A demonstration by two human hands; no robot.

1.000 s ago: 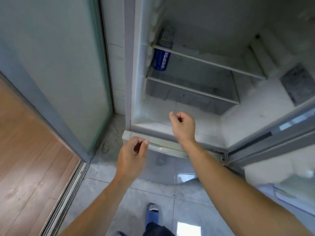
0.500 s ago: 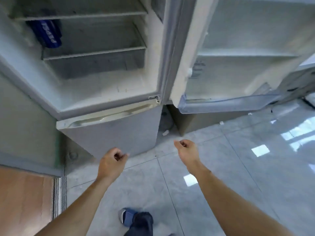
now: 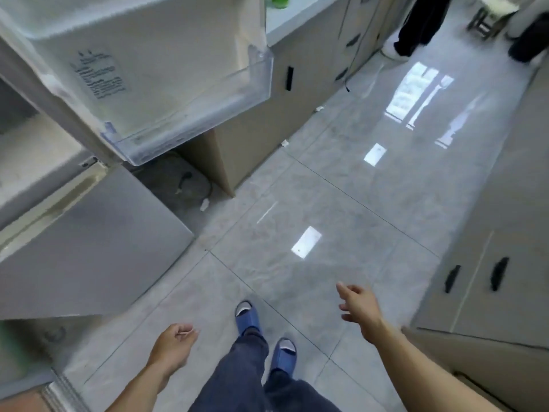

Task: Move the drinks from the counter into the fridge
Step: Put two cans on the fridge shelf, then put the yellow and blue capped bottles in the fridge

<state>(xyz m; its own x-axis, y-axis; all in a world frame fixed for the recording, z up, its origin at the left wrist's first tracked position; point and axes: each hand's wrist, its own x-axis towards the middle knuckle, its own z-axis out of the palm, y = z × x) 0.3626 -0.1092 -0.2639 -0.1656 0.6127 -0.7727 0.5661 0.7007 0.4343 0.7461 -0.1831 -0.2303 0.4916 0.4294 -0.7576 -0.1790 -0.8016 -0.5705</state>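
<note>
Both hands carry nothing, left hand (image 3: 173,341) loosely curled, right hand (image 3: 361,307) spread; fridge door (image 3: 166,69) open, next fetch the green bottle (image 3: 279,0) from the counter (image 3: 292,17).

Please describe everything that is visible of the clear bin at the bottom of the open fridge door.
The door bin is a shelf of clear, slightly bluish plastic along the bottom of the open fridge door. Its front wall is see-through, with rounded corners and raised side walls. It looks empty; only the white inner door shows through it. It hangs above the floor, next to the beige cabinet. No hand touches it.
</note>
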